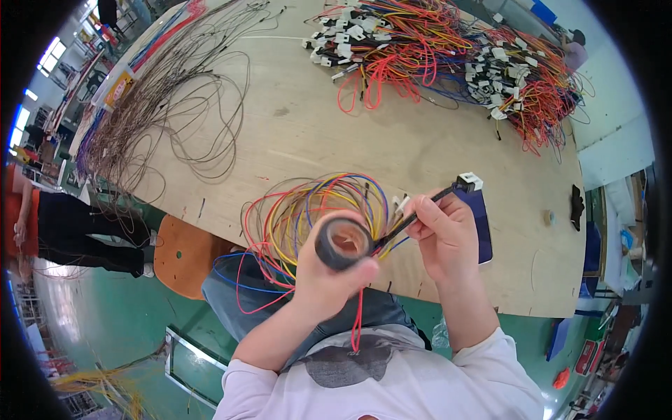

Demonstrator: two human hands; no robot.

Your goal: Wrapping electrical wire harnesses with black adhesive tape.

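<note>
My left hand point(318, 290) is wrapped round a roll of black tape point(324, 246), its cardboard core facing up. Pinched in the fingers of my right hand point(448, 238) is a black-wrapped branch of a wire harness point(402, 227), which runs from the tape roll up to the right. A black-and-white connector point(470, 182) sits at its far end, just beyond my right fingers. Behind and left of my left hand lies the harness's loose coil of red, yellow, blue and brown wires point(280, 206). Some red and blue loops hang over the table's near edge. Small white connectors point(400, 203) show between my hands.
A dark blue flat object point(481, 224) lies beside my right hand. Piled harnesses with white connectors point(399, 42) fill the table's far right. Long brown wires point(161, 105) spread over its left side. An orange stool point(180, 259) and another person point(77, 227) are to the left.
</note>
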